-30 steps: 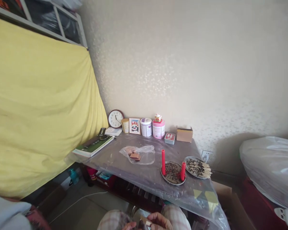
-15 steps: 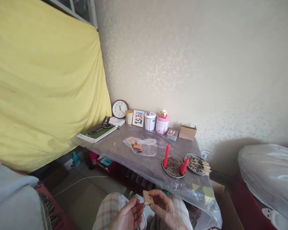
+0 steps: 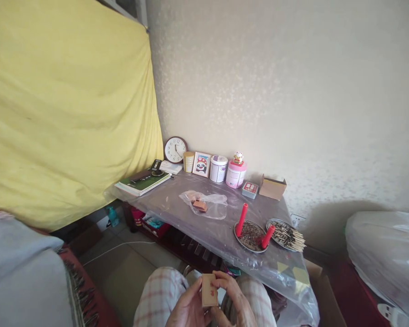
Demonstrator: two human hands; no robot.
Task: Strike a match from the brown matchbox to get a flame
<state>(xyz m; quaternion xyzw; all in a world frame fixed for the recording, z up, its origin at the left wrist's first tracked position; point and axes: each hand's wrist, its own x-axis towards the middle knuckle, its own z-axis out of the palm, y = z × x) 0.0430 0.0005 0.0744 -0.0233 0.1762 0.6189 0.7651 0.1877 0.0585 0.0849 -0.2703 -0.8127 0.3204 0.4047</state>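
Over my lap I hold a small tan matchbox (image 3: 208, 294) with red marks on its face. My right hand (image 3: 234, 297) grips it from the right, fingers over its upper edge and face, thumb low down. My left hand (image 3: 188, 305) closes on its left side, with the thumb along the edge; the other fingers are partly hidden behind the box. Further off on the table, similar brown boxes (image 3: 200, 206) lie on a clear plastic bag (image 3: 218, 210).
Red candles (image 3: 241, 220) stand on a metal plate (image 3: 246, 248) on the plastic-covered table (image 3: 177, 218). Beside it a second plate holds matchsticks (image 3: 295, 240). Tins (image 3: 218, 170), a clock (image 3: 176, 150) and an open cardboard box (image 3: 272, 188) line the wall.
My left hand has come in from beside the matchbox and now grips its left side. The box has turned upright, its marked face towards me. The view has shifted slightly.
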